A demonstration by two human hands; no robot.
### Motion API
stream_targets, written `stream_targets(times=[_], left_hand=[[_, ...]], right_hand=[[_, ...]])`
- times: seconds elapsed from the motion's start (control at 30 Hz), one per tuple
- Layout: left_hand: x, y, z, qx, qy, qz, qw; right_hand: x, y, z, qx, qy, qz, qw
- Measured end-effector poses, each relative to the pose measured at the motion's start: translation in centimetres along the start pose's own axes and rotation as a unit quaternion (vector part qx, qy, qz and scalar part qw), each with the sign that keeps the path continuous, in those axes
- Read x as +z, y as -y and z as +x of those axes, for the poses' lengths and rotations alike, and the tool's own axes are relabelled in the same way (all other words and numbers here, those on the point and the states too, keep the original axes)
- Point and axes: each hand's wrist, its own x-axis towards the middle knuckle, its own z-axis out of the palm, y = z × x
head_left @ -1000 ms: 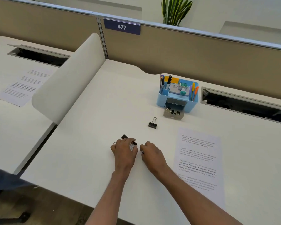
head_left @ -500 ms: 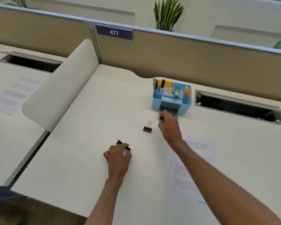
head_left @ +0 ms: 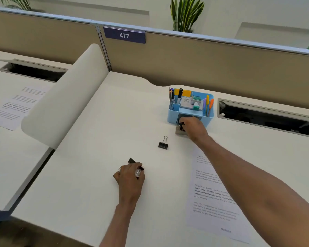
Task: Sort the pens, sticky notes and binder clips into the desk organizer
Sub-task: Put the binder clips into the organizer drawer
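The right hand (head_left: 192,125) has moved from lower centre to the blue organizer (head_left: 209,111), pinching a binder clip (head_left: 182,127) over its drawer (head_left: 179,132), likely about to drop it. The left hand (head_left: 130,177) grips other clips (head_left: 132,160); one loose clip (head_left: 163,143) lies between.

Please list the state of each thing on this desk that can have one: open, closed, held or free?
Drawer: pulled out of the organizer.
Right hand: over the drawer, fingers curled; whether it holds anything is unclear.
Left hand: grips several binder clips on the desk.
Single binder clip: free on the desk, untouched.
Pens: upright in the organizer.
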Motion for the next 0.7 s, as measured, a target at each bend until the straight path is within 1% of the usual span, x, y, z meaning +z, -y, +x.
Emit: stream_targets(times=[0.1,0.17,0.23,0.27,0.33,0.4,0.47,0.53,0.6,0.7], left_hand=[[0.0,-0.2,0.0,0.019,-0.014,-0.024,0.999],[-0.2,-0.4,0.1,0.044,-0.030,-0.064,0.997],[-0.4,-0.9,0.0,0.054,-0.050,-0.109,0.991],[-0.5,-1.1,-0.1,0.052,-0.058,-0.132,0.988],[-0.8,-1.5,-0.3,0.031,-0.058,-0.179,0.982],[-1.0,-1.7,-0.7,0.015,-0.046,-0.204,0.978],[-1.3,-1.4,-1.1,0.015,-0.038,-0.215,0.976],[-1.8,-0.8,-1.6,0.023,-0.036,-0.229,0.973],[-2.2,0.0,-2.2,0.037,-0.037,-0.231,0.972],[-2.9,1.4,-2.9,0.036,-0.059,-0.214,0.974]], right_hand=[[-0.2,-0.1,-0.5,-0.008,-0.021,-0.010,1.000],[-0.4,0.6,-1.2,-0.031,-0.080,-0.009,0.996],[-0.2,2.5,-2.8,-0.075,-0.137,0.056,0.986],[0.1,3.9,-3.9,-0.098,-0.133,0.112,0.980],[1.2,6.9,-6.4,-0.133,-0.057,0.223,0.964],[2.6,9.8,-8.6,-0.132,0.035,0.312,0.940],[3.9,11.8,-10.1,-0.110,0.088,0.390,0.910],[5.0,13.1,-11.1,-0.083,0.092,0.434,0.892],[5.7,13.9,-11.8,-0.057,0.084,0.459,0.883],[6.5,14.7,-12.3,-0.018,0.071,0.468,0.880]])
